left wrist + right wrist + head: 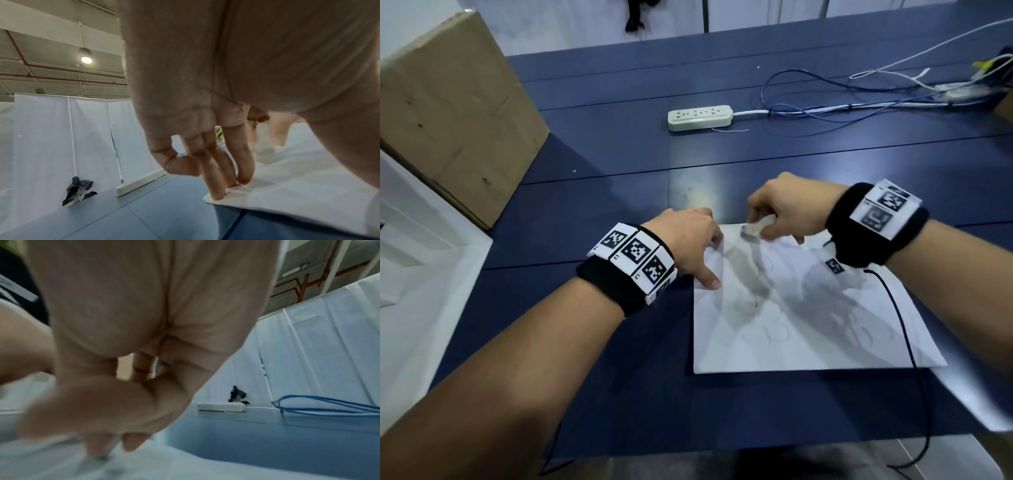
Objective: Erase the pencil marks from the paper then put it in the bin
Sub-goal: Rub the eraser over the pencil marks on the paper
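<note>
While the paper [808, 325] lies flat on the blue table [619, 192] near its front edge, its long axis runs roughly left to right, turned a little so the far left corner points away from the person. Faint pencil loops and grey smudges show across the sheet.

The left hand [688, 243] reaches in from the left, palm down, wrist raised, and sits at the paper's far left corner. Its fingers [218, 170] are nearly straight and held close together, tips pressing on the sheet right at the corner; the little finger is bent and lifted clear. The thumb presses on the left edge a little nearer the person.

The right hand [791, 209] comes in from the right, arched over the far edge of the paper. Its thumb and fingers are curled and pinch a small white eraser [755, 228], whose lower end touches the sheet near the far edge, just beside the left hand. That hand and the eraser are blurred.

A black cable [904, 325] trails from the right wristband across the paper's right side. Farther back on the table lie a white power strip [700, 117] and blue wires [808, 113]. A cardboard box [448, 113] stands at the left edge
</note>
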